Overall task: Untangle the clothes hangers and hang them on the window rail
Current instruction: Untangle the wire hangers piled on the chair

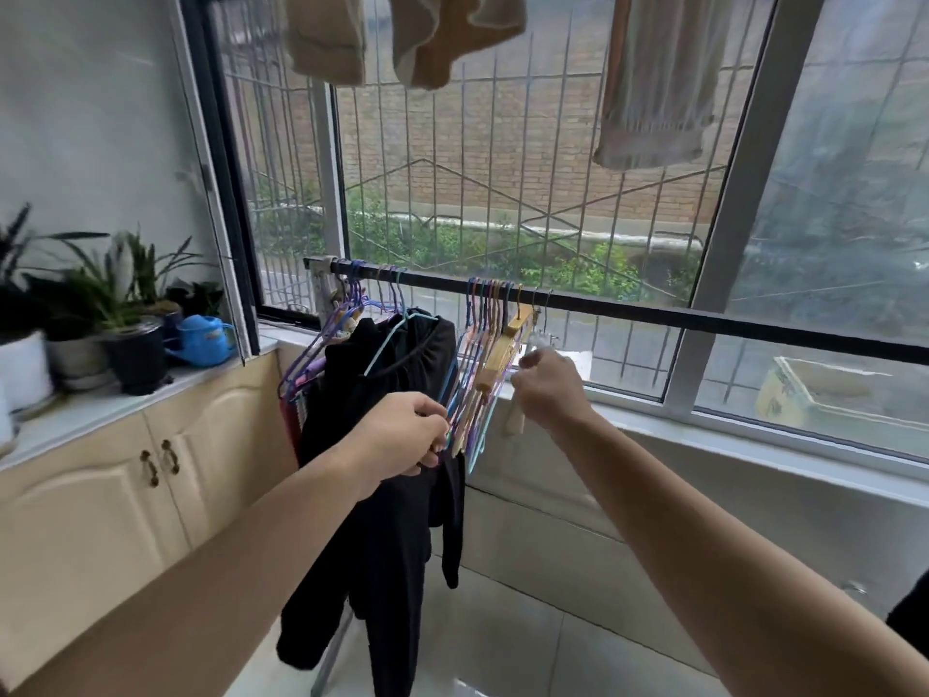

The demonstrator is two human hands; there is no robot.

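So the bunch of coloured wire hangers (pixel 477 364) is already hooked on the black window rail (pixel 653 314) around the middle of the frame, with a wooden hanger (pixel 502 352) mixed in, and the left hand (pixel 402 435) is pinching the lower corners of the bunch. The right hand (pixel 548 389), just right of centre, has its fingers curled near the wooden one, but it's too blurry to tell if it's actually holding anything. I'd keep the left hand steadying the bottoms and tease one hanger sideways at a time rather than yanking, since the hooks sit crowded together and could drag each other off.
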